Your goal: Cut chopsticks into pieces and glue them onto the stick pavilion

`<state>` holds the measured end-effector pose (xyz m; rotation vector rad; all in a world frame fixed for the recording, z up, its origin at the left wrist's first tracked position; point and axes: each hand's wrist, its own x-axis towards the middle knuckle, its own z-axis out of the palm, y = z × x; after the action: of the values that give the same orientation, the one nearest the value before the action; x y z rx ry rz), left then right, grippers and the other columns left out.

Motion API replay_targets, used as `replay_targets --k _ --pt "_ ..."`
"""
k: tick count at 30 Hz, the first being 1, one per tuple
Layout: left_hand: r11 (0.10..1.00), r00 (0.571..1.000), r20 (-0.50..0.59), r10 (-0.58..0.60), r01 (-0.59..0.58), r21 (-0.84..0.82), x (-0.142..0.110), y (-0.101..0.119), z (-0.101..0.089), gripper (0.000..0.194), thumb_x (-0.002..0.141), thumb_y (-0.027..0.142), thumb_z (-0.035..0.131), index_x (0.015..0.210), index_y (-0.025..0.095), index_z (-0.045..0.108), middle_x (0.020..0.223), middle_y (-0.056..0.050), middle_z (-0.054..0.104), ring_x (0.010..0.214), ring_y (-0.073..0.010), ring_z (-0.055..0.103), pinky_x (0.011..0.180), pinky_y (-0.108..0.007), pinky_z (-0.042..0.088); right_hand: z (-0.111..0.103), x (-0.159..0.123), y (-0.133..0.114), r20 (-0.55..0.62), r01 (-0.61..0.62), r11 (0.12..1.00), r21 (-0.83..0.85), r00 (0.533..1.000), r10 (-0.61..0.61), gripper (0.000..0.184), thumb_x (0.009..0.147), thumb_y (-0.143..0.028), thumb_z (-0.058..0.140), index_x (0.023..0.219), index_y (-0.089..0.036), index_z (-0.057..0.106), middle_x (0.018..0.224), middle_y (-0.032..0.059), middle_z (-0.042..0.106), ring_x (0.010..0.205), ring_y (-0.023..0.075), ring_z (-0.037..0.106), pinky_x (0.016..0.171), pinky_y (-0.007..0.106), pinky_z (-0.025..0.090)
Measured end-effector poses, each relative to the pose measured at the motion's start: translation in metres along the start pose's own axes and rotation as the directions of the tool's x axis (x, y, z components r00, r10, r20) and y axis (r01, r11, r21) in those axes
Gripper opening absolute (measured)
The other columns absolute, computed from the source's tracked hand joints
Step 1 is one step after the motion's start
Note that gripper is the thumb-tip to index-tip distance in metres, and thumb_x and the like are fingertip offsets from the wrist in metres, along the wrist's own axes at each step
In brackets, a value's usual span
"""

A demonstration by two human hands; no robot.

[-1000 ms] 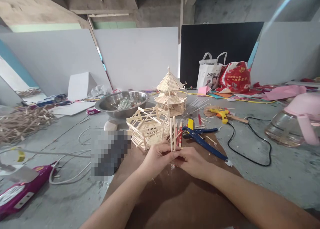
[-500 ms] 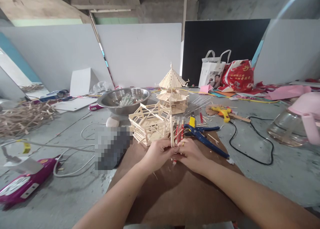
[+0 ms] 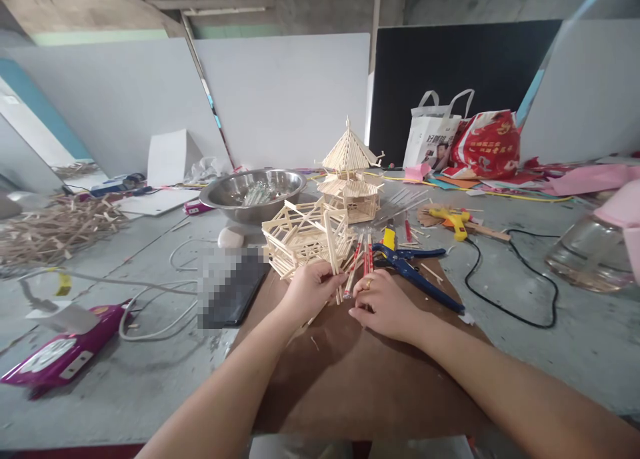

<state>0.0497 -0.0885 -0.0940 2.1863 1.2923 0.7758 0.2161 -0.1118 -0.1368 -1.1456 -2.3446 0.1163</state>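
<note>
My left hand (image 3: 307, 291) pinches a thin wooden stick (image 3: 331, 249) that leans up in front of an open stick-built frame (image 3: 304, 235). My right hand (image 3: 384, 305), a ring on one finger, rests on the brown board (image 3: 350, 379) with its fingers on a few red-wrapped sticks (image 3: 364, 253) lying there. Behind the frame stands a stick-built pagoda model (image 3: 349, 175). Blue-handled cutters (image 3: 413, 272) lie just right of my right hand.
A steel bowl (image 3: 253, 193) stands behind the frame. A phone (image 3: 231, 287) lies to the left, with white cables (image 3: 160, 299) and a magenta packet (image 3: 60, 352). A yellow glue gun (image 3: 453, 220) with black cord, a glass jug (image 3: 590, 255), bags (image 3: 465, 142) and a stick pile (image 3: 55, 222) surround.
My hands have drawn apart: the left now holds one stick tilted, while the right has lowered onto the board with the red-wrapped sticks. The view has shifted slightly.
</note>
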Motion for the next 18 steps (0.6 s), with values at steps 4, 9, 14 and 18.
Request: replay_targets --k 4,9,14,18 --pt "1.0 1.0 0.011 -0.01 0.01 -0.02 0.001 -0.001 0.002 0.024 0.072 0.032 0.047 0.06 0.014 0.059 0.051 0.002 0.05 0.053 -0.0085 0.046 0.049 -0.018 0.034 -0.004 0.001 0.0 0.002 -0.045 0.998 0.04 0.999 0.044 0.014 0.069 -0.027 0.055 0.06 -0.018 0.06 0.067 0.0004 0.062 0.075 0.0145 0.051 0.078 0.033 0.028" --pt "0.998 0.999 0.023 0.042 -0.041 -0.044 0.002 -0.004 0.006 0.023 0.072 0.03 0.047 0.06 0.014 0.059 0.051 0.002 0.05 0.052 -0.0079 0.046 0.05 -0.018 0.035 -0.012 0.004 0.001 -0.108 -0.153 0.946 0.284 0.976 0.19 0.014 0.073 -0.024 0.051 0.081 -0.019 0.06 0.074 0.0014 0.063 0.071 0.0136 0.054 0.07 0.029 0.036" --pt "0.994 0.995 0.042 0.087 -0.084 -0.073 0.002 -0.006 0.008 0.021 0.073 0.028 0.047 0.063 0.014 0.059 0.054 0.002 0.051 0.053 -0.0075 0.047 0.051 -0.017 0.036 -0.024 0.014 -0.004 -0.159 -0.167 0.855 0.491 0.948 0.276 0.018 0.074 -0.027 0.049 0.086 -0.017 0.06 0.079 0.0037 0.062 0.075 0.0141 0.056 0.069 0.026 0.041" --pt "0.992 0.994 0.042 0.1 -0.096 -0.087 0.003 -0.009 0.008 0.022 0.073 0.029 0.046 0.062 0.014 0.059 0.055 0.001 0.052 0.053 -0.0074 0.047 0.051 -0.017 0.036 -0.03 0.026 -0.007 -0.107 -0.184 0.823 0.538 0.953 0.283 0.023 0.072 -0.028 0.051 0.091 -0.017 0.059 0.075 0.0022 0.061 0.068 0.0125 0.055 0.065 0.025 0.043"
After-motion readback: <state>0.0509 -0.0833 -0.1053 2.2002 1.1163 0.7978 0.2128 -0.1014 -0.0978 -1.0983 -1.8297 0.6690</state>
